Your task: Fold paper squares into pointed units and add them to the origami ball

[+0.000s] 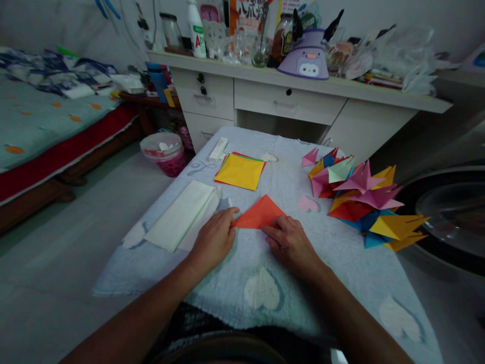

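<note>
A sheet of orange origami paper [261, 211], folded into a triangle with its peak pointing away from me, lies flat on the cloth-covered table. My left hand [217, 233] pinches the triangle's left corner between thumb and fingers. On the right part of the lower folded edge, my right hand [290, 240] presses with its fingers curled together. Beyond the triangle rests a stack of square coloured paper [240, 171], yellow on top with red and green edges showing. Several folded paper pieces [364, 197] in pink, yellow, red and blue are heaped at the right.
A folded white paper or cloth bundle [182, 215] lies left of my left hand. A small white box [218, 150] sits near the far left edge. Behind the table stands a white cabinet [288, 103]; a pink bin [166, 154] is on the floor, and a round appliance door [450, 217] is at right.
</note>
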A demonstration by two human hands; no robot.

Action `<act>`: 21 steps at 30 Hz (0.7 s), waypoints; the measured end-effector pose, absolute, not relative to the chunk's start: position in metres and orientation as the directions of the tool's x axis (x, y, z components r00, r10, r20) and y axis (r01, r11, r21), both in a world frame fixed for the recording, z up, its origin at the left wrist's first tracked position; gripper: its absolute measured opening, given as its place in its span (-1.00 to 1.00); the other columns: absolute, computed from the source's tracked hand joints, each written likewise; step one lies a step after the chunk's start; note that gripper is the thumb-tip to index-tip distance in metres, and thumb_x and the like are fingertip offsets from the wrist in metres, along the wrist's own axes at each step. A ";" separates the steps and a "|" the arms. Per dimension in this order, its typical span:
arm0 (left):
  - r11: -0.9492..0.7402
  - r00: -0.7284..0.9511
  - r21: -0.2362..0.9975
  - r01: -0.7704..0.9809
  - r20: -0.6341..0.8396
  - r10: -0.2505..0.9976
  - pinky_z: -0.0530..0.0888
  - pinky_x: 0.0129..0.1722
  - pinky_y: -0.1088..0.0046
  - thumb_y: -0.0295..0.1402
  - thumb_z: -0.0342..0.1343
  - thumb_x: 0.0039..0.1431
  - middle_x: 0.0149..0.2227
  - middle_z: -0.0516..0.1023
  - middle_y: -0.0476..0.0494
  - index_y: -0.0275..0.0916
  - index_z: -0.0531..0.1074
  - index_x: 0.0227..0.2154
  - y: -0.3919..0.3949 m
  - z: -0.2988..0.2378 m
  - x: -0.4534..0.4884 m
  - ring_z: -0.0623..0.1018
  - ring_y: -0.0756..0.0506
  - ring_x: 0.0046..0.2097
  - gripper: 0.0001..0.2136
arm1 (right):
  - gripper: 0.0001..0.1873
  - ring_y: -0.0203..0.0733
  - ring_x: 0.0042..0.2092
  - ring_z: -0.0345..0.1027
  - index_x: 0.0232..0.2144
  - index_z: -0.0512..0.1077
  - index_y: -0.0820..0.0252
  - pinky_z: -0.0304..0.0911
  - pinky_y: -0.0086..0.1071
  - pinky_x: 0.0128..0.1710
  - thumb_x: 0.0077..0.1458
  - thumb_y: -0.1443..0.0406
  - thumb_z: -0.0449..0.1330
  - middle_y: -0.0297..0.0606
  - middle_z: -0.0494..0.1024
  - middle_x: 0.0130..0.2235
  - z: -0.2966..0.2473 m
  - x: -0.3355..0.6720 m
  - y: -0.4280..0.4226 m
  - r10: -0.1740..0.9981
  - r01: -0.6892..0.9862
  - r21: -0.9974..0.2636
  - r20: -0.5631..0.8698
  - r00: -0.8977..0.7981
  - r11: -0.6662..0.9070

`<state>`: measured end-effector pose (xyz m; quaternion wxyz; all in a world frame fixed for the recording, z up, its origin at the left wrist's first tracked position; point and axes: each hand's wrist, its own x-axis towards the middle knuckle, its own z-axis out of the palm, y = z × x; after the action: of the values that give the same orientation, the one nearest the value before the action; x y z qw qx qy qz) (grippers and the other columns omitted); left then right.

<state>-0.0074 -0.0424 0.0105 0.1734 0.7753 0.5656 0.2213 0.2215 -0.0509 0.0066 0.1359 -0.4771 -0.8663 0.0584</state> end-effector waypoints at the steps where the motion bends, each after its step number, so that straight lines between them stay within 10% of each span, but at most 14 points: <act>1: -0.284 0.255 0.566 0.774 0.133 0.958 0.44 -0.01 0.28 -0.55 -0.02 0.18 -0.15 0.52 -0.17 -0.25 0.30 0.03 -0.039 0.010 -0.009 0.51 -0.12 -0.08 -0.65 | -0.68 -0.08 -0.14 0.25 -0.03 0.51 0.12 0.13 -0.21 -0.17 0.15 0.36 0.19 -0.12 0.44 -0.16 0.007 0.221 -0.051 0.843 0.811 -0.234 0.184 -0.505 0.537; 21: -0.156 0.160 0.585 0.796 0.046 0.986 0.41 -0.28 0.42 -0.55 -0.09 0.17 -0.40 0.48 0.01 -0.22 0.16 0.12 -0.036 0.011 -0.004 0.55 -0.09 -0.29 -0.57 | -0.65 -0.07 -0.12 0.25 -0.01 0.50 0.10 0.15 -0.20 -0.13 0.15 0.38 0.19 -0.11 0.43 -0.13 0.004 0.223 -0.051 0.846 0.813 -0.236 0.172 -0.505 0.533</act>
<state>-0.0044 -0.0360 0.0113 0.2203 0.7291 0.6110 0.2160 0.2233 -0.0513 0.0044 0.1338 -0.4792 -0.8652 0.0624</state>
